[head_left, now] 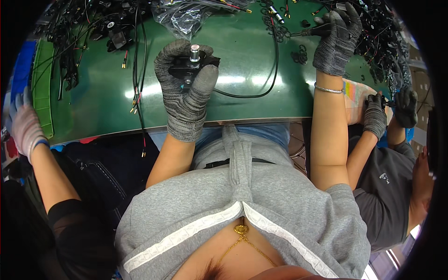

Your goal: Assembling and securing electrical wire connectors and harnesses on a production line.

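Note:
My left hand (pixel 189 93), in a grey knit glove, is closed around a black part with a silver metal cylinder (pixel 194 52) standing up from it. The thumb presses against its near right side, and the fingers hide much of the part. A black cable (pixel 242 96) curves over the table beside it. Farther right and forward, my right hand (pixel 336 44), gloved too, grips a dark slender-tipped tool (pixel 305 32); the fingers partly cover it. The tool's tip lies close to several small black open rings (pixel 281 33). More such rings (pixel 299 55) are near my right wrist.
The green table (pixel 242 112) carries piles of black cabled parts (pixel 112 32) at far left and right. A clear plastic bag (pixel 179 16) lies at the back, near a loose silver cylinder (pixel 277 15). Co-workers' gloved hands (pixel 25 123) (pixel 375 116) are on both sides.

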Tool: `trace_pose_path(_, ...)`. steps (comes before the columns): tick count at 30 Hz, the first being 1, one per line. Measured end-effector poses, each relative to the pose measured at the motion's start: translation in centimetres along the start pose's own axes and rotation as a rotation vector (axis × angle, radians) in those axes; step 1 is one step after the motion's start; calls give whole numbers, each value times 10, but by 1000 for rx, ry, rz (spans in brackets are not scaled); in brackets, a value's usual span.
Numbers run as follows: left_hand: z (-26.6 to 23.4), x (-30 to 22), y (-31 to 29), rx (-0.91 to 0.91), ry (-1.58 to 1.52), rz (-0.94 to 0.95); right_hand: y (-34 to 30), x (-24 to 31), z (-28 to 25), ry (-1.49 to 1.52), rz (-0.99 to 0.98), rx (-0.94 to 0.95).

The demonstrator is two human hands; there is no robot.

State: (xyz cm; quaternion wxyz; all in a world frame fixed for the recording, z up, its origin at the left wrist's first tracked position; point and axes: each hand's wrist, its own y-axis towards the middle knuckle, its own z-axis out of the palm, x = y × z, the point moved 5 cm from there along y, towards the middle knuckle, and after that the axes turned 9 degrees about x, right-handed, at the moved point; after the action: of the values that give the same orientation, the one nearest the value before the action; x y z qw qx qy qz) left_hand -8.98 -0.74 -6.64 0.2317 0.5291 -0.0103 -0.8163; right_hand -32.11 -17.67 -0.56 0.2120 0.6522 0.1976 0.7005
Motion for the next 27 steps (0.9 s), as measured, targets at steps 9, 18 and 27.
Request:
trace_pose_path(9, 8, -3, -11, 12, 8, 24, 2, 2, 4, -52, -128, 134)
trace_pose_path(18, 11, -3, -17, 43, -16, 13, -2, 17, 13, -91, -92, 271)
trace_pose_path(27, 18, 2, -22, 255, 147, 32, -19, 98, 68, 1272, -152, 886)
